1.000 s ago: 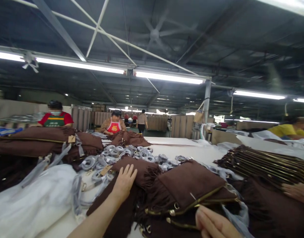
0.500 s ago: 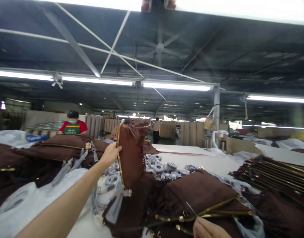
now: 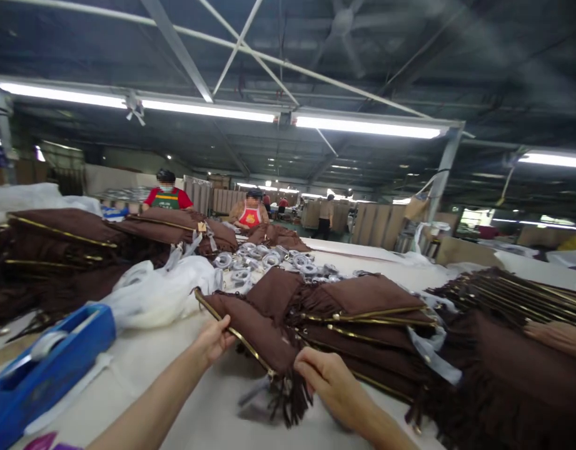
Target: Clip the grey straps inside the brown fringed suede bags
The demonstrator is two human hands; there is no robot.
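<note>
A brown fringed bag (image 3: 259, 328) with a gold zipper along one edge tilts above the table in front of me. My left hand (image 3: 215, 339) pinches its zippered edge between thumb and fingers. My right hand (image 3: 328, 375) is closed at the fringed side, fingertips against the fabric. A faint pale glint by those fingertips fits the thin metal tool held there a moment ago, now mostly hidden. Behind the right hand lies a stack of similar brown bags (image 3: 374, 297), with grey wrapped straps hanging from it.
On the left stand a blue tape dispenser (image 3: 76, 350), white plastic bags (image 3: 168, 290) and more brown bags (image 3: 57, 228). Wrapped rings (image 3: 273, 257) lie behind. At right, another person's hand (image 3: 557, 337) rests by a bag pile (image 3: 517, 300). Co-workers (image 3: 168, 197) sit across the table.
The bag in my left hand has come down from upright to tilted near the table. My right hand has moved up and left to its fringe. The view has dipped; another person's hand appears at right.
</note>
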